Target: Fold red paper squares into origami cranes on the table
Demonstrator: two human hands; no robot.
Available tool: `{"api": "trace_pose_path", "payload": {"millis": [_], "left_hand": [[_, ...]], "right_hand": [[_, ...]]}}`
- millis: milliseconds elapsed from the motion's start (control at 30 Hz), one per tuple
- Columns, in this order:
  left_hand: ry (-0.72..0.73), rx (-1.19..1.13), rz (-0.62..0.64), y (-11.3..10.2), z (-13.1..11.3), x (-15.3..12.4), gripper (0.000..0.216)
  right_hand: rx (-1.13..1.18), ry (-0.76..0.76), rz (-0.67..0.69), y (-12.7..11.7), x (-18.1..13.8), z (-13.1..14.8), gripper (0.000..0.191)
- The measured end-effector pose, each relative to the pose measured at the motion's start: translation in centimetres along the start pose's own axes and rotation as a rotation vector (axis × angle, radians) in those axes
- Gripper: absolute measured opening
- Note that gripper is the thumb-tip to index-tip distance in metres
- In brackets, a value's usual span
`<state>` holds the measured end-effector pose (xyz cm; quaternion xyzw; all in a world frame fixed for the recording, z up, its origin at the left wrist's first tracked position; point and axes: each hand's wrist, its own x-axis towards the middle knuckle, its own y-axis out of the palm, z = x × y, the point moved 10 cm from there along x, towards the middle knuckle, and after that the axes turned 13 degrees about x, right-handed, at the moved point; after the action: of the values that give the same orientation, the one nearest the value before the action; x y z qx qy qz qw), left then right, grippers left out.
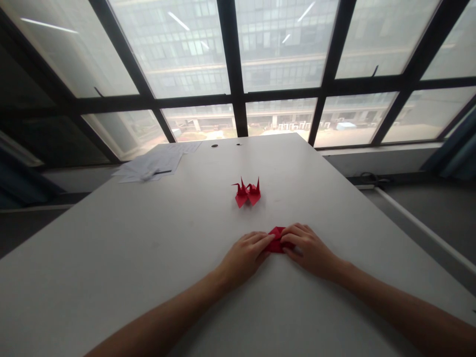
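Note:
A partly folded piece of red origami paper [276, 245] lies on the white table, its left and right ends covered by my fingers. My left hand [248, 253] grips its left side, fingertips pressed on the top layer. On the other side my right hand [305, 248] is closed over the paper with bent fingers, the thumb low near the front edge. Just beyond my hands stand two folded red paper cranes, the left crane [241, 197] and the right crane [255, 194], side by side and seemingly touching.
The white table [156, 258] stretches away to tall, dark-framed windows. Loose paper sheets [158, 159] with a dark pen [162, 172] lie at the far left. Two small round spots, perhaps cable holes, show near the far edge. Blue curtains [451, 151] hang at the sides.

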<state>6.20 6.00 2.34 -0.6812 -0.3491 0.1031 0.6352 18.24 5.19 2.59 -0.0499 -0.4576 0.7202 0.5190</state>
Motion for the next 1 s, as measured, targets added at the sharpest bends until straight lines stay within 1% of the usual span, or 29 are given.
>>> {"api": "trace_pose_path", "payload": {"millis": [67, 133, 200, 267, 333, 467, 533, 633, 700, 733, 867, 1000], "left_hand": [[0.025, 0.041, 0.017, 0.2, -0.4, -0.1, 0.035], [0.035, 0.092, 0.046, 0.7, -0.8, -0.4, 0.039], [0.032, 0.135, 0.087, 1.4, -1.1, -0.8, 0.051], [0.028, 0.178, 0.128, 2.1, -1.3, -1.1, 0.063], [0.024, 0.214, 0.168, 2.6, -1.4, -1.4, 0.072], [0.032, 0.237, 0.220, 2.8, -1.5, -1.7, 0.076], [0.037, 0.240, 0.227, 2.6, -1.7, -1.7, 0.077], [0.040, 0.247, 0.236, 2.4, -1.9, -1.7, 0.076], [0.039, 0.249, 0.237, 2.4, -1.9, -1.7, 0.076], [0.039, 0.248, 0.234, 2.4, -2.0, -1.7, 0.076], [0.052, 0.253, 0.228, 2.1, -2.1, -1.6, 0.077], [0.032, 0.295, 0.282, 1.9, -2.1, -2.3, 0.085]], "right_hand": [[-0.021, 0.005, -0.032, -0.3, 0.0, 0.0, 0.018], [-0.060, -0.009, -0.044, -0.4, 0.0, 0.1, 0.032], [-0.095, -0.041, 0.017, 0.3, 0.0, 0.2, 0.046], [-0.112, -0.061, 0.106, 1.3, -0.1, 0.0, 0.053], [-0.121, -0.062, 0.160, 1.9, -0.1, -0.4, 0.055], [-0.148, -0.076, 0.164, 1.8, -0.1, -0.4, 0.056], [-0.178, -0.075, 0.141, 1.6, -0.1, -0.1, 0.056], [-0.249, -0.034, 0.066, 0.9, -0.1, 0.6, 0.059], [-0.259, -0.020, 0.055, 1.0, -0.3, 1.2, 0.058], [-0.242, -0.025, 0.079, 1.4, -0.5, 1.6, 0.059], [-0.179, -0.013, 0.215, 3.3, -1.3, 1.9, 0.077], [-0.188, 0.035, 0.257, 3.6, -1.5, 1.2, 0.078]]}}
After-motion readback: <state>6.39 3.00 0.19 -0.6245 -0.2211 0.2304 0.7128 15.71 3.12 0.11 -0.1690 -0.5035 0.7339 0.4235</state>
